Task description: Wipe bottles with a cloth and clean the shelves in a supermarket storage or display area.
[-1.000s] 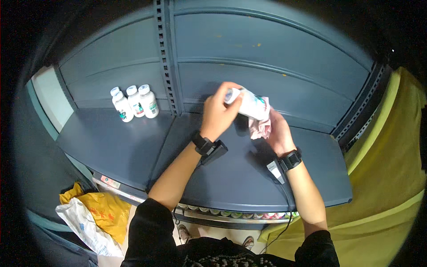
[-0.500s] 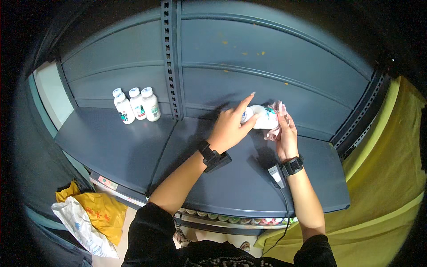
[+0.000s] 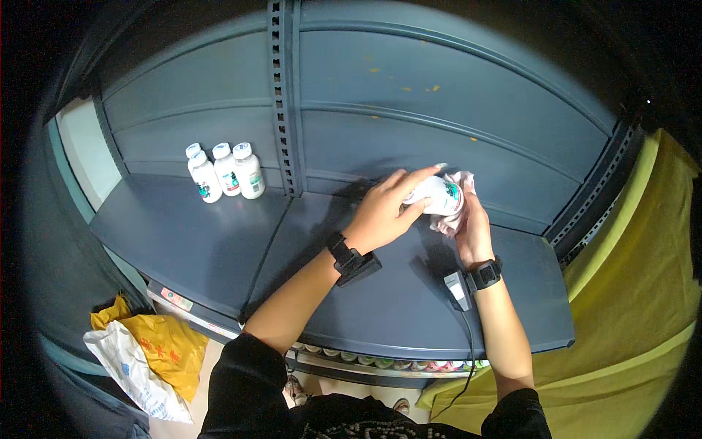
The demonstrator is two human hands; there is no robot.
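Note:
A white bottle (image 3: 441, 194) with a green and dark label is held tilted above the right part of the grey shelf (image 3: 395, 293). My left hand (image 3: 380, 214) grips its cap end, hiding the cap, with the index finger stretched along the upper side and the thumb below. At the bottle's base, my right hand (image 3: 474, 228) holds a crumpled pale pink cloth (image 3: 446, 224) against it. Part of the cloth is hidden between palm and bottle. Both wrists wear black straps with small devices.
Several white bottles (image 3: 228, 175) stand grouped at the shelf's back left. A slotted upright (image 3: 278, 95) divides the grey back panel. Yellow fabric (image 3: 629, 293) hangs at the right. Yellow and white bags (image 3: 150, 358) lie at lower left. A cable (image 3: 472, 344) trails from my right wrist.
My left index finger has come down from its raised position onto the bottle, and that hand now covers the cap. The bottle has turned, showing more of its label.

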